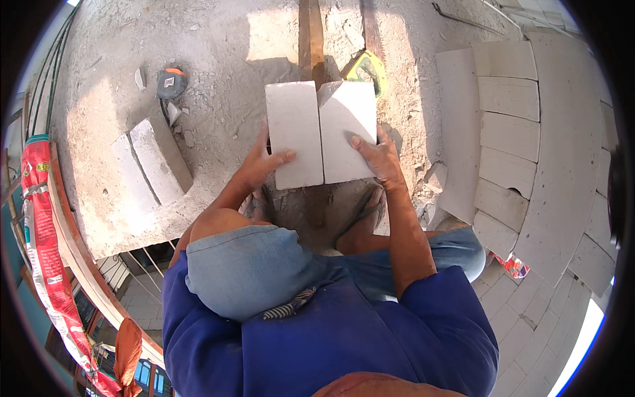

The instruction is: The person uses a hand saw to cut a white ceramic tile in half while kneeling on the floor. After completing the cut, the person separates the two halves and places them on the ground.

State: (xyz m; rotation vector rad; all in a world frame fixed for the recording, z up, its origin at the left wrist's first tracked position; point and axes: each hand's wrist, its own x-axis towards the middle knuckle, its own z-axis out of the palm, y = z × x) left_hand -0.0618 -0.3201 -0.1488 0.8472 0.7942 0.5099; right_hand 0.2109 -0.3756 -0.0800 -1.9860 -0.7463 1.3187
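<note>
Two pale aerated concrete blocks are side by side in front of me, a thin dark gap between them. My left hand [254,165] grips the outer edge of the left block [294,132], thumb on top and fingers hidden beneath or behind. On the opposite edge my right hand [383,159] clasps the right block [348,135] the same way. That block's far left corner is broken off at a slant. Just beyond it lies a saw with a yellow-green handle [368,70], its blade partly hidden.
A dark tape measure [171,84] with an orange top rests on the dusty floor at left. Nearer are two more pale blocks [157,162]. Long pale panels and stacked blocks [508,135] stand at right. A railing with a red sack [49,251] edges the lower left.
</note>
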